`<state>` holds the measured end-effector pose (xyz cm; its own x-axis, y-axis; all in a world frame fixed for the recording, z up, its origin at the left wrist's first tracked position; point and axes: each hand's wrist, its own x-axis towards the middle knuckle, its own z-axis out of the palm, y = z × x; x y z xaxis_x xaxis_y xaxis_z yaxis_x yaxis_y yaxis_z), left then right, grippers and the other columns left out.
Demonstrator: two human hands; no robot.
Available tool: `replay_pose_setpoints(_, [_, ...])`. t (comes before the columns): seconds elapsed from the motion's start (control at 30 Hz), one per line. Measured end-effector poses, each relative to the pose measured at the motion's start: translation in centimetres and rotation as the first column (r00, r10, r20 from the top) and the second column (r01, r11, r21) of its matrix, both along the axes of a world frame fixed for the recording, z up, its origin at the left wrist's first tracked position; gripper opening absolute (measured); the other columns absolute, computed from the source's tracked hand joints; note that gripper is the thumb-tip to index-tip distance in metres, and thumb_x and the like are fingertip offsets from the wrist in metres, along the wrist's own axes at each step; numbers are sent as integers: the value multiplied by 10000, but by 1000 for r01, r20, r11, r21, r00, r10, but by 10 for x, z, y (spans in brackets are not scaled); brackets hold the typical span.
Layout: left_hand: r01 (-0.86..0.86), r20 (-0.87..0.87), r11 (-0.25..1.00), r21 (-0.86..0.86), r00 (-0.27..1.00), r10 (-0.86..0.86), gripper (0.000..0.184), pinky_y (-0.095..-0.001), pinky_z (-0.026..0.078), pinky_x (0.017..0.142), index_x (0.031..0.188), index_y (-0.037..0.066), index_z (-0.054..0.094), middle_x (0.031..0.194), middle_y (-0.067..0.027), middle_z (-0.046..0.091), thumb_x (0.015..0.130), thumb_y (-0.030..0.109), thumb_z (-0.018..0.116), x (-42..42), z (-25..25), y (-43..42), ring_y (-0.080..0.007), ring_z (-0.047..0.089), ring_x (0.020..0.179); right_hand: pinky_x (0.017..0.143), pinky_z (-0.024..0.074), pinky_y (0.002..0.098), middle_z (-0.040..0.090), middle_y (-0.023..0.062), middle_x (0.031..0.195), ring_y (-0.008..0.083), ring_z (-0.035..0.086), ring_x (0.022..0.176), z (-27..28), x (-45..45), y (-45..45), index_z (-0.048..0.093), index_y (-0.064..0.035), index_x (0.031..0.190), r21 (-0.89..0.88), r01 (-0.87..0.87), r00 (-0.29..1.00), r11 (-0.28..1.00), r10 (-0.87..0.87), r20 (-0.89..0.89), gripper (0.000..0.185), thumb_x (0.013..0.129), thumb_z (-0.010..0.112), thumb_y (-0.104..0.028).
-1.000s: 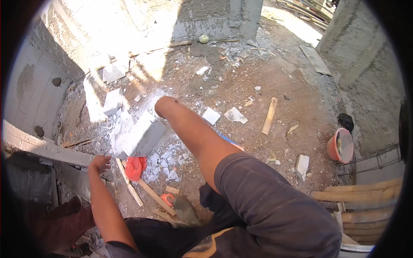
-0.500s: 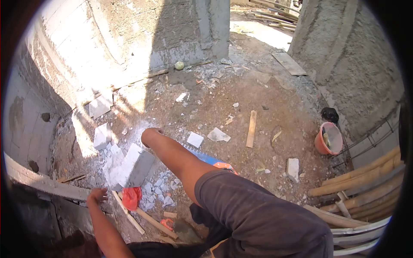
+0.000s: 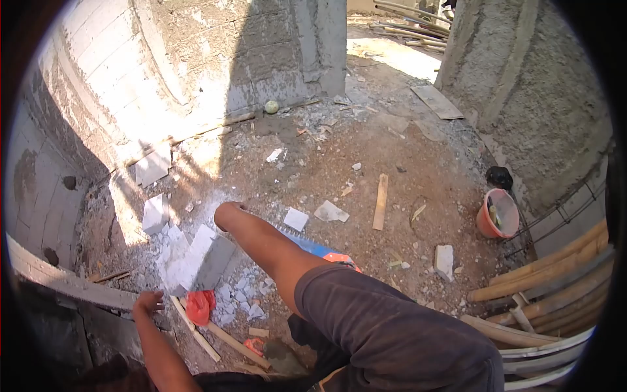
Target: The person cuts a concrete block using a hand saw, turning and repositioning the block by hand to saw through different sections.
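My right hand is bent into a rounded, closed shape above the far end of a big white block. Most of its fingers are hidden, and I cannot see what they hold. Under my right forearm lies a handsaw with a toothed blue blade and an orange handle. Empty and with fingers loosely apart, my left hand hovers near the block's lower left corner. Beside that corner is a crumpled red plastic bag. White chips and powder surround the block.
Smaller white block pieces lie to the left and mid-floor. A wooden strip rests on the dirt. At right stand a pink bucket and a stack of bamboo poles. Rough walls flank a gap at the back.
The view has shifted very slightly, so the floor items sit a little lower. Both hands keep nearly the same places beside the block.
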<state>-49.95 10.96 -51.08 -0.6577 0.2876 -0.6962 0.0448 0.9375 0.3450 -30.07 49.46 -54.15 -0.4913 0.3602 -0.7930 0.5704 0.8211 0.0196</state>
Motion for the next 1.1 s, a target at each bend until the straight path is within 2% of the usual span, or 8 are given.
replay_pose_setpoints(0.03, [0,-21,1000,0,1000,0,499,-479,514,807,1344,53,557,1213,-120,660,976,379,637,0,0,-1,-264,690,940,1063,390,582,623,-10,1395,222,560,1286,2,-3,0,663,-256,1302,-18,-3,999,1000,4,41,377,930,663,-320])
replay_pose_setpoints(0.07, [-2,-19,1000,4,1000,2,496,-481,513,810,1339,52,558,1213,-119,659,976,381,637,0,0,-1,-265,690,937,1095,367,571,581,-22,1460,194,513,1357,6,-2,-1,632,-275,1352,-37,-5,997,999,8,83,419,943,650,-363])
replay_pose_setpoints(0.17, [-4,-4,1000,7,1000,4,487,-486,511,816,1325,52,561,1214,-118,658,977,385,633,-3,-5,0,-266,690,934,1028,416,599,677,2,1323,257,632,1188,5,2,0,712,-234,1233,-12,27,999,1000,-27,-24,313,935,649,-307])
replay_pose_setpoints(0.27, [-10,1,1000,8,1000,10,478,-487,509,820,1319,54,561,1212,-119,656,981,386,627,-4,-5,-1,-267,687,940,1034,409,599,683,-10,1313,257,626,1196,2,-4,2,709,-240,1241,-42,10,997,999,-7,70,316,946,635,-324])
replay_pose_setpoints(0.37, [-8,-6,1000,5,1000,8,471,-485,506,825,1323,64,561,1212,-119,654,986,388,619,2,2,1,-266,682,944,1023,414,603,699,-11,1283,264,638,1175,8,3,-2,716,-240,1230,-26,25,1000,999,-25,6,306,938,651,-305])
replay_pose_setpoints(0.47, [-6,-1,1000,6,1000,6,468,-483,503,832,1327,72,561,1216,-117,654,990,393,612,2,2,0,-265,681,950,1086,374,575,598,-7,1441,216,537,1334,15,7,-3,642,-269,1339,-45,3,1000,999,-2,29,417,932,671,-359])
replay_pose_setpoints(0.77, [9,2,1000,-1,1000,-9,485,-485,495,843,1338,80,561,1249,-109,644,985,409,612,0,2,0,-261,679,969,1084,370,571,590,-26,1444,204,522,1341,4,-7,4,630,-275,1341,-79,-32,990,996,42,135,405,946,646,-364])
replay_pose_setpoints(1.1, [-5,-12,1000,14,1000,5,487,-491,496,852,1327,72,565,1255,-118,640,977,406,621,5,7,3,-285,686,1007,1073,373,581,605,-25,1425,202,536,1321,-1,-10,4,631,-276,1333,-48,-19,994,999,24,110,383,958,624,-357])
